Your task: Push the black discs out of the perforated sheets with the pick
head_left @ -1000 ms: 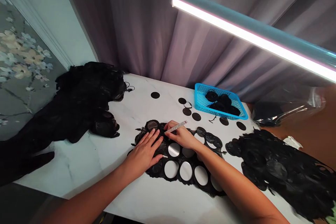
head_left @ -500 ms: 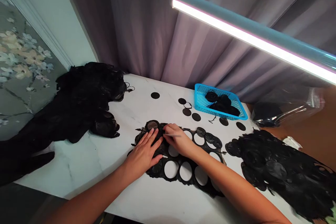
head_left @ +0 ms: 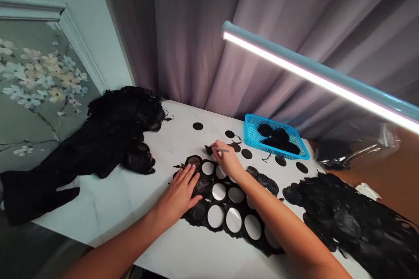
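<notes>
Right grip (head_left: pixel 227 161) pinched together on a slim pale tool (head_left: pixel 221 150), its tip just beside a small black scrap (head_left: pixel 208 150) on the white marble bench (head_left: pixel 131 209). Left grip (head_left: pixel 178 196) open, fingers spread, pressed flat on a black perforated sheet (head_left: pixel 225 205) lying mid-bench, round holes showing white. Loose black discs (head_left: pixel 197 126) lie beyond it. Blue plastic basket (head_left: pixel 250 137) holding black bundles (head_left: pixel 278 135) at far edge. Black cut-sheet heaps sit left (head_left: pixel 114 135) and right (head_left: pixel 343 222). Grey curtain (head_left: pixel 196 30) behind, tube light (head_left: pixel 314 74) overhead.
</notes>
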Demonstrator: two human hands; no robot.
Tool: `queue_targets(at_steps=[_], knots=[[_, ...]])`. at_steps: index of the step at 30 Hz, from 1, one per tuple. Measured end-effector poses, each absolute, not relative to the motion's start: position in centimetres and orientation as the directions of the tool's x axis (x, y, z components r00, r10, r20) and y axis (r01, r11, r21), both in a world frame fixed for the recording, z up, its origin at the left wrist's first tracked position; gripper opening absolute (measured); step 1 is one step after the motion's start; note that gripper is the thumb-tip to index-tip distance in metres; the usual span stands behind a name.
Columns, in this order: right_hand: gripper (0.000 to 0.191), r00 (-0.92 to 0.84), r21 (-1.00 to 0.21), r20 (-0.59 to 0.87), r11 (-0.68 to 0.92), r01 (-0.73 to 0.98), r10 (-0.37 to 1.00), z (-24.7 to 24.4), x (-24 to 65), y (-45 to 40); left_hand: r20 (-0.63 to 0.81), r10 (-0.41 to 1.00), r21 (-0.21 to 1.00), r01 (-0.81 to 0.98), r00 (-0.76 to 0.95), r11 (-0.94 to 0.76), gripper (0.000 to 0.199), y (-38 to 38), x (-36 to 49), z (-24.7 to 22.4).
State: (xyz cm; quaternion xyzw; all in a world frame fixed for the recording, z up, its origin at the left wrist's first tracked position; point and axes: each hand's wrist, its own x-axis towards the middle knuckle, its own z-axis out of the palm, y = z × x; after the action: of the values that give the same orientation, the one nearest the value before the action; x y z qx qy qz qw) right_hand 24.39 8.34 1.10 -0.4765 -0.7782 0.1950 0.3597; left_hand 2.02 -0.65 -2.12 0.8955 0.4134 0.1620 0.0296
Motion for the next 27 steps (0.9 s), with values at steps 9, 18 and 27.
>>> queue_targets(at_steps=[9,18,27], knots=[[0.010,-0.534,-0.829,0.194,0.428,0.359,0.823,-0.5,20.4,6.7,0.311,0.745,0.171,0.737,0.590,-0.654,0.043,-1.1,0.5,-2.4],[0.013,-0.532,-0.837,0.188,0.418,0.353,0.826,-0.8,20.5,6.7,0.302,0.747,0.167,0.739,0.592,-0.653,0.041,-1.0,0.8,-2.2],[0.013,-0.531,-0.819,0.199,0.437,0.371,0.824,-0.7,20.6,6.8,0.305,0.757,0.197,0.740,0.577,-0.643,0.042,-1.1,0.8,-2.5]])
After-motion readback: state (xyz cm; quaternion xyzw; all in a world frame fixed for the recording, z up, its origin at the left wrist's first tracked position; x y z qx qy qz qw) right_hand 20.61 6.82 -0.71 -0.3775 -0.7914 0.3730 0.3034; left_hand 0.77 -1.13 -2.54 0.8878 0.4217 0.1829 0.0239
